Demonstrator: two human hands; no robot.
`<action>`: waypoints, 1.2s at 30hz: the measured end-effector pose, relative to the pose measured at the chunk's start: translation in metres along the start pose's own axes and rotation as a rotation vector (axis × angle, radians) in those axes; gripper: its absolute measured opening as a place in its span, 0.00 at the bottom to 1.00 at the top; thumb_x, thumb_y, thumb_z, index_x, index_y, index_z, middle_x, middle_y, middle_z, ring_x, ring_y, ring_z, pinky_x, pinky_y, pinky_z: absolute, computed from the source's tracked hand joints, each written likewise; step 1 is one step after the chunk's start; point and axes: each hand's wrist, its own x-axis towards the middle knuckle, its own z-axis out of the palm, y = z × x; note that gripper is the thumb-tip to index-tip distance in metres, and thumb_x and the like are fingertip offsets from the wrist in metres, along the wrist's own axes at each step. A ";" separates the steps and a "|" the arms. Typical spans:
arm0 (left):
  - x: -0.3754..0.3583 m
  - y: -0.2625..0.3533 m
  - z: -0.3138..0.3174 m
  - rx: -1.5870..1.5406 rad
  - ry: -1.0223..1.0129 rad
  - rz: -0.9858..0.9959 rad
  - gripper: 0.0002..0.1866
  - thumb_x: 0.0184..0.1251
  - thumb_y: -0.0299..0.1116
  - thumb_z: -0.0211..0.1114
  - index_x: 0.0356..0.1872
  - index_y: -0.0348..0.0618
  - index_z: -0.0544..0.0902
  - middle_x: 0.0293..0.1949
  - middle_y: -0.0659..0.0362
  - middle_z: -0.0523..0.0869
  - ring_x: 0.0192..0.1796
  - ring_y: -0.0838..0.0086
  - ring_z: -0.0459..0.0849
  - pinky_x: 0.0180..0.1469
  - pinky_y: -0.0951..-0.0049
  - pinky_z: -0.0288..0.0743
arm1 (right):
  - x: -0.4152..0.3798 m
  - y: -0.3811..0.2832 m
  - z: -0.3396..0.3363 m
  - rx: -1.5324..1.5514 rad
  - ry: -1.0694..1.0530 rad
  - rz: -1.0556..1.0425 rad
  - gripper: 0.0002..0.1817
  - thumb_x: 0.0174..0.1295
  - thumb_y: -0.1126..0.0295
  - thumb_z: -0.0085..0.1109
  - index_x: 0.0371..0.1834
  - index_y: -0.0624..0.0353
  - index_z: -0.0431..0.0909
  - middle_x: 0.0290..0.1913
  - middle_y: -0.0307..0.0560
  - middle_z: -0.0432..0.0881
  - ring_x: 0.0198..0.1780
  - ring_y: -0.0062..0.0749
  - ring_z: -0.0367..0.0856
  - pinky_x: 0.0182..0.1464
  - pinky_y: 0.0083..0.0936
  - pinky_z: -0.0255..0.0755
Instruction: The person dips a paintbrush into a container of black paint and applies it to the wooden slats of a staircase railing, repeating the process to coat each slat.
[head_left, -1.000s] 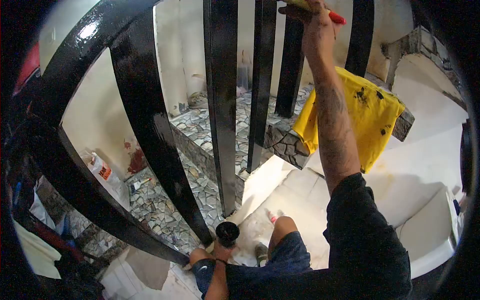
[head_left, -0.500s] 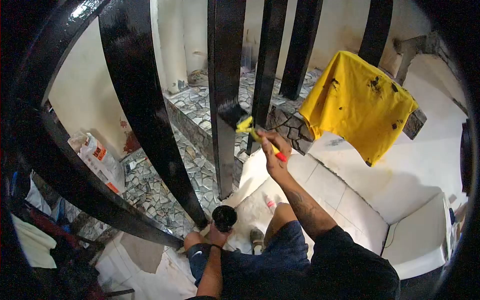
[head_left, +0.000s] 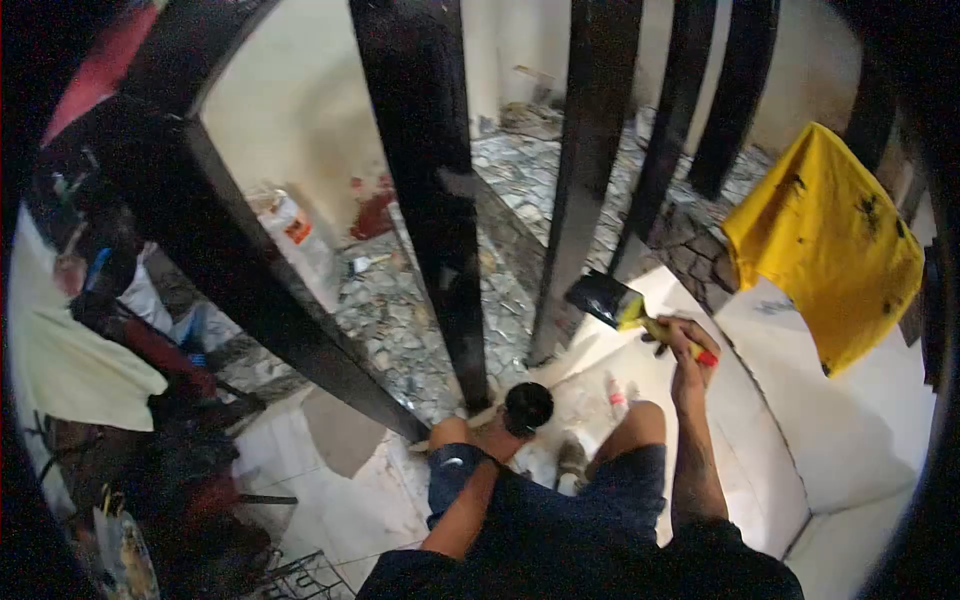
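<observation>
My right hand point(head_left: 686, 347) is closed around the handle of a paintbrush point(head_left: 632, 313), yellow with a red end. Its wide bristles are loaded black and lie right at the edge of a dark upright post point(head_left: 592, 180), near its lower part. Low in front of my knees, my left hand point(head_left: 494, 440) grips a small round container point(head_left: 528, 408) whose inside looks black. Another glossy black post point(head_left: 428, 190) rises just left of it. The lower stretch of the post by the brush looks greyer and duller than the black ones.
A paint-stained yellow cloth point(head_left: 835, 250) drapes over a ledge at right. More dark posts point(head_left: 675, 120) stand behind. A white bag point(head_left: 295, 235) and another brush point(head_left: 368, 262) rest on the stone-mosaic floor point(head_left: 385, 310). Dark clutter and a pale cloth point(head_left: 80, 370) fill the left.
The view has swung left, so the scene sits further right. My right hand has brought the brush down the post, from mid-height to near its lower part. The left hand still holds the container.
</observation>
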 end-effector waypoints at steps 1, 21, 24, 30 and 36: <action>0.030 -0.095 0.067 0.280 0.225 0.461 0.40 0.42 0.50 0.78 0.57 0.45 0.72 0.54 0.47 0.81 0.57 0.54 0.79 0.59 0.57 0.71 | -0.004 0.002 0.000 0.014 -0.026 0.010 0.26 0.62 0.54 0.59 0.44 0.74 0.78 0.41 0.56 0.83 0.38 0.36 0.84 0.34 0.25 0.73; -0.044 0.059 0.012 0.030 0.045 0.260 0.55 0.42 0.50 0.80 0.68 0.35 0.59 0.62 0.43 0.71 0.64 0.53 0.71 0.66 0.57 0.64 | -0.066 0.058 -0.103 -0.237 0.114 0.102 0.11 0.60 0.66 0.62 0.29 0.63 0.74 0.33 0.47 0.78 0.32 0.29 0.78 0.36 0.27 0.73; -0.035 0.066 0.006 -0.086 -0.040 0.231 0.51 0.38 0.44 0.80 0.65 0.34 0.63 0.59 0.44 0.73 0.63 0.53 0.72 0.65 0.56 0.66 | -0.064 0.000 -0.092 -0.071 0.058 0.139 0.12 0.51 0.69 0.68 0.34 0.66 0.80 0.35 0.45 0.82 0.41 0.30 0.79 0.46 0.28 0.75; -0.020 0.080 -0.017 -0.123 0.030 0.305 0.46 0.40 0.39 0.78 0.63 0.37 0.65 0.57 0.45 0.74 0.60 0.53 0.74 0.62 0.59 0.68 | -0.036 -0.045 -0.066 -0.207 -0.494 -0.118 0.11 0.46 0.78 0.69 0.35 0.67 0.82 0.36 0.56 0.85 0.42 0.43 0.84 0.47 0.31 0.77; -0.028 0.094 -0.028 0.006 0.156 0.412 0.41 0.41 0.34 0.76 0.61 0.40 0.67 0.54 0.47 0.75 0.56 0.53 0.76 0.59 0.61 0.71 | -0.028 -0.042 -0.028 -0.230 -0.809 -0.151 0.10 0.46 0.81 0.66 0.33 0.64 0.79 0.35 0.51 0.86 0.40 0.48 0.85 0.44 0.35 0.78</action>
